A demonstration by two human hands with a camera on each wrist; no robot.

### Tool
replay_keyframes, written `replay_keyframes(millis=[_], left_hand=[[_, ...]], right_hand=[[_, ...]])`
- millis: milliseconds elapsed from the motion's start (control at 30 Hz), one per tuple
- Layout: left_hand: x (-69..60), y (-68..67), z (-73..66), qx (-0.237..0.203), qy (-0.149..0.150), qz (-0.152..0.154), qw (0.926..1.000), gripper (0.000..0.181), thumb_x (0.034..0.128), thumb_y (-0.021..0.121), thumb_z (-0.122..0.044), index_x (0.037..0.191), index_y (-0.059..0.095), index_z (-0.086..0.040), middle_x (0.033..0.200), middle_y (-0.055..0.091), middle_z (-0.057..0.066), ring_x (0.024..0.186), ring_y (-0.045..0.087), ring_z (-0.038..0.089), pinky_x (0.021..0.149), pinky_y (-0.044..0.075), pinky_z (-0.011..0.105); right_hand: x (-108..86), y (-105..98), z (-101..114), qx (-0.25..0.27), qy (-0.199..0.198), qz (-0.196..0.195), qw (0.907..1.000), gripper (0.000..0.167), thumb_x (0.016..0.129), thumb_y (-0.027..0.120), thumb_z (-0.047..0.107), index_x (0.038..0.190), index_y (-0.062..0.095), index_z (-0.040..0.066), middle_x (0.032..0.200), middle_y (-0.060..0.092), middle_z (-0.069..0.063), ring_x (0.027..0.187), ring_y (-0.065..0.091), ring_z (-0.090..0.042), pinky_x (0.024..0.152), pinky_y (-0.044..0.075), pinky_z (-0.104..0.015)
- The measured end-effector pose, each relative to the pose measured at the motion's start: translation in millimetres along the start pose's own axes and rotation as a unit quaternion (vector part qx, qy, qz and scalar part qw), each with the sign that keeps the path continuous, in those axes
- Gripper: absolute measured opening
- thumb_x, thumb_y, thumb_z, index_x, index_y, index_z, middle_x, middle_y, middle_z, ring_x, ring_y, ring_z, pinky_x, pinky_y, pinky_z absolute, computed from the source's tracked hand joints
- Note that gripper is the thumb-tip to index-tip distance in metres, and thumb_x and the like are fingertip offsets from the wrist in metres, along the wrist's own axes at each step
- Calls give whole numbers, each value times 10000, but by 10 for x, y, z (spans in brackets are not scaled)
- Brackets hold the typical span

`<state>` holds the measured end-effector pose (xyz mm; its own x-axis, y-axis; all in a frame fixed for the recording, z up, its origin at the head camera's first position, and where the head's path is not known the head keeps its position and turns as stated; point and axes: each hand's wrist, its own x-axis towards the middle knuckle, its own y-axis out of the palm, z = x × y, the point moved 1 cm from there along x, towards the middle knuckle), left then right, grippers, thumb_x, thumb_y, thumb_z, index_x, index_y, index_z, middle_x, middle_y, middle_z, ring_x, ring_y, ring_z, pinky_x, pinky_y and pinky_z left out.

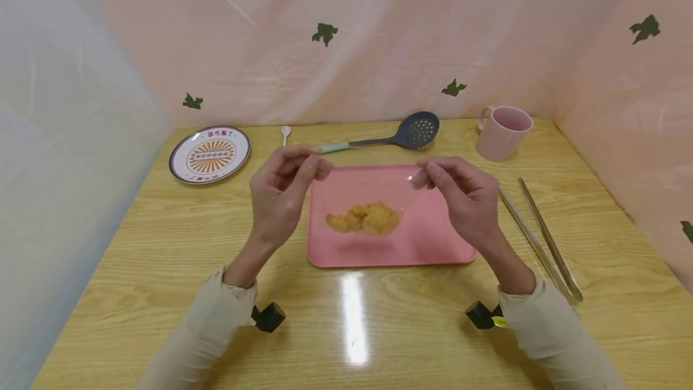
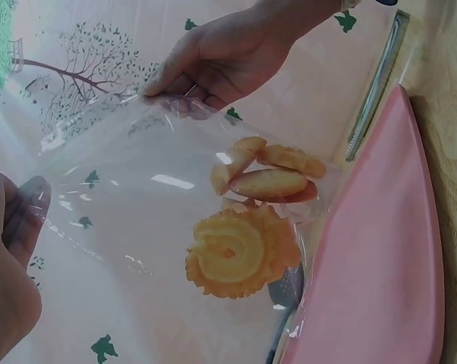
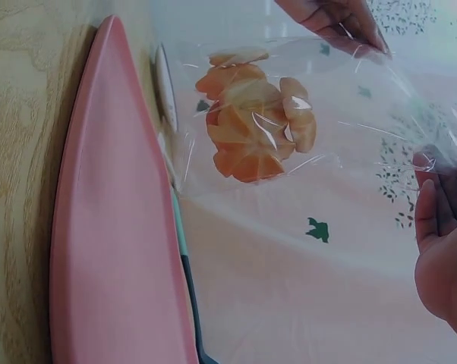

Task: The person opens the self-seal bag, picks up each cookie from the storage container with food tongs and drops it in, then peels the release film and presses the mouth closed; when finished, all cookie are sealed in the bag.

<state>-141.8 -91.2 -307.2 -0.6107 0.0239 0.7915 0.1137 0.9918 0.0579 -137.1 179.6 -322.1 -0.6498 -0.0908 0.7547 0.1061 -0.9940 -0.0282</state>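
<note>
A clear plastic bag (image 2: 164, 182) with several golden-brown cookies (image 1: 373, 218) in it hangs between my two hands, above the pink tray (image 1: 444, 239). My left hand (image 1: 278, 197) pinches one upper corner of the bag between thumb and fingers. The other upper corner is pinched by my right hand (image 1: 468, 200). In the left wrist view, a round cookie with a ruffled edge (image 2: 244, 250) and several oval ones lie bunched at the bag's lower end. The right wrist view shows flower-shaped pieces (image 3: 247, 144) through the film. The bag is barely visible in the head view.
Behind the tray lie a black slotted spoon (image 1: 419, 131) with a green handle and a small white spoon (image 1: 285, 132). A patterned plate (image 1: 210, 155) sits at the back left, a pink mug (image 1: 500, 137) at the back right. Metal tongs (image 1: 547, 245) lie right of the tray.
</note>
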Motion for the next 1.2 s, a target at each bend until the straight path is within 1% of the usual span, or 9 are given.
replay_keyframes(millis=[167, 267, 467, 567, 733, 867, 1000, 1100, 1200], left_hand=[[4, -22, 6, -325, -237, 74, 9992, 320, 1040, 635, -90, 1065, 586, 226, 939, 766, 119, 857, 746, 155, 757, 608, 341], [11, -27, 5, -616, -397, 79, 9973, 329, 1035, 646, -99, 1069, 588, 223, 952, 773, 44, 852, 743, 159, 758, 605, 331], [15, -30, -1, -1058, -616, 46, 9925, 93, 1007, 665, -77, 1068, 714, -28, 942, 777, 40, 836, 747, 161, 752, 602, 317], [22, -26, 3, -1272, -601, 66, 9900, 146, 987, 629, -2, 1060, 725, -83, 935, 775, 47, 841, 749, 163, 753, 602, 318], [44, -9, 10, -1693, -485, 83, 9843, 247, 966, 566, 90, 1024, 744, -73, 917, 766, 58, 839, 740, 163, 753, 595, 308], [60, 6, -10, -1927, -599, 58, 9794, 322, 935, 514, 114, 983, 753, -96, 900, 758, 45, 827, 733, 154, 749, 585, 281], [68, 3, -24, -2071, -844, 45, 9747, 341, 912, 480, 110, 948, 745, -101, 892, 753, 46, 833, 737, 166, 745, 579, 269], [65, -9, -20, -2027, -956, 60, 9745, 343, 909, 452, 78, 932, 740, -108, 890, 746, 38, 839, 730, 163, 759, 574, 271], [62, -19, -24, -1980, -1025, 57, 9748, 301, 914, 479, 29, 930, 743, -115, 887, 749, 33, 830, 725, 155, 763, 569, 271]], right_hand=[[3, 9, 9, 121, -110, -144, 9998, 318, 1034, 653, 92, 1028, 661, -225, 853, 739, -65, 763, 715, -139, 747, 572, -253], [4, 16, 21, 370, -122, -217, 9990, 302, 1023, 661, 64, 1050, 646, -236, 859, 733, -82, 761, 716, -146, 734, 579, -256], [9, 29, 33, 1004, -253, -341, 9940, 254, 983, 692, 3, 997, 638, -245, 920, 747, -133, 740, 721, -162, 709, 588, -268], [13, 38, 27, 1297, -422, -351, 9900, 259, 970, 714, 7, 976, 643, -242, 913, 744, -154, 741, 724, -174, 712, 588, -269], [17, 50, 11, 1646, -684, -288, 9836, 245, 968, 717, 4, 959, 651, -232, 889, 739, -165, 755, 720, -202, 734, 586, -278], [20, 49, 10, 1679, -779, -237, 9824, 116, 930, 550, -164, 888, 644, -217, 880, 743, -162, 766, 712, -210, 737, 581, -282], [24, 41, 3, 1709, -784, -118, 9821, 143, 954, 599, -110, 864, 641, -213, 894, 744, -166, 785, 716, -218, 748, 581, -288], [20, 34, -4, 1687, -705, -39, 9831, 252, 983, 685, 18, 878, 652, -208, 901, 743, -160, 800, 719, -219, 771, 583, -297], [15, 32, 3, 1558, -610, -22, 9859, 275, 984, 691, 53, 876, 658, -197, 899, 743, -149, 803, 718, -213, 779, 584, -303]])
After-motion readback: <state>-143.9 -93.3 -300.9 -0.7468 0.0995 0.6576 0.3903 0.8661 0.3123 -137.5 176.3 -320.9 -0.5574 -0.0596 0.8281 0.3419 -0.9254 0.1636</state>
